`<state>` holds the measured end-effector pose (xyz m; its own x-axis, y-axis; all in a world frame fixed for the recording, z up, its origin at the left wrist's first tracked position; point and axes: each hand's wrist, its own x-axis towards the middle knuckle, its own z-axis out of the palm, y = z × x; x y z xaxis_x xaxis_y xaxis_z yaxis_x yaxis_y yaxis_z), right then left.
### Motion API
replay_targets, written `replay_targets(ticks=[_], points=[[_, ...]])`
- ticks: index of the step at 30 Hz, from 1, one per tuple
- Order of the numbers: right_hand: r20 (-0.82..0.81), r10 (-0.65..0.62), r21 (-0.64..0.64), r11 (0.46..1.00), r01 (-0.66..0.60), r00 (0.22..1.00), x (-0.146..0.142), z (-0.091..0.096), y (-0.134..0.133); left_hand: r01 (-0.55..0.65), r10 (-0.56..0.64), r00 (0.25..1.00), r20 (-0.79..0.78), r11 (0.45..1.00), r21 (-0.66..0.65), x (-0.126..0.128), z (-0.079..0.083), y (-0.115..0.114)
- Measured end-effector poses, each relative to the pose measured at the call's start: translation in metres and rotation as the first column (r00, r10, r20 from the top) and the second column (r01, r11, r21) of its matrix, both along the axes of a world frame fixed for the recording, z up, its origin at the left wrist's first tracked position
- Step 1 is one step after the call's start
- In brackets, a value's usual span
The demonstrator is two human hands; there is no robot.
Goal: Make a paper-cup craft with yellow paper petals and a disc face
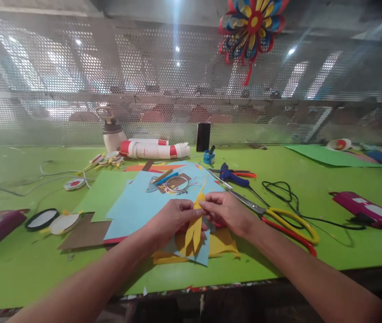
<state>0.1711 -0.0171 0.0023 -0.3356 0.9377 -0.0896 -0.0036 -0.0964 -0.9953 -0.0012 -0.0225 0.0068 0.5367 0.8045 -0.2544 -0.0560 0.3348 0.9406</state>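
My left hand (172, 218) and my right hand (226, 211) meet over the middle of the green table (25, 264). Both pinch a narrow yellow paper piece (195, 229) near its top, fingers closed on it, so that it hangs down between them. Under the hands lie light blue paper sheets (137, 206) and yellow paper scraps (222, 244). Large scissors with yellow and red handles (288, 222) lie just right of my right hand.
A blue glue gun (233, 176) with black cord, a pink case (362, 207), a pencil and ring (177, 183), white-red rolls (155, 150), a white bottle (111, 130), brown card (85, 233) and round cutouts (54, 220) lie around. A paper flower (251, 27) hangs on the mesh wall.
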Motion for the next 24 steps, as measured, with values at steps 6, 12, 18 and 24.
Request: replay_targets(ticks=[6,12,18,24], points=[[0.057,-0.026,0.004,1.0,0.026,0.998,0.0011,0.0003,-0.0004,-0.007,0.007,1.0,0.001,1.0,-0.007,0.0005,0.0015,-0.0001],[0.01,-0.034,-0.001,0.999,0.034,0.999,0.0011,0.0009,-0.0004,0.019,-0.019,1.0,0.023,1.0,0.004,0.0012,0.001,-0.0002],[-0.05,-0.031,0.03,0.999,0.032,0.998,0.0035,0.0022,-0.0005,0.03,-0.03,1.0,-0.005,0.999,0.027,0.0024,0.0033,-0.0012],[-0.04,-0.054,0.023,0.998,0.055,0.998,0.0044,-0.0006,0.0029,0.064,-0.064,0.998,0.023,0.998,0.026,0.0017,0.0006,-0.0004]])
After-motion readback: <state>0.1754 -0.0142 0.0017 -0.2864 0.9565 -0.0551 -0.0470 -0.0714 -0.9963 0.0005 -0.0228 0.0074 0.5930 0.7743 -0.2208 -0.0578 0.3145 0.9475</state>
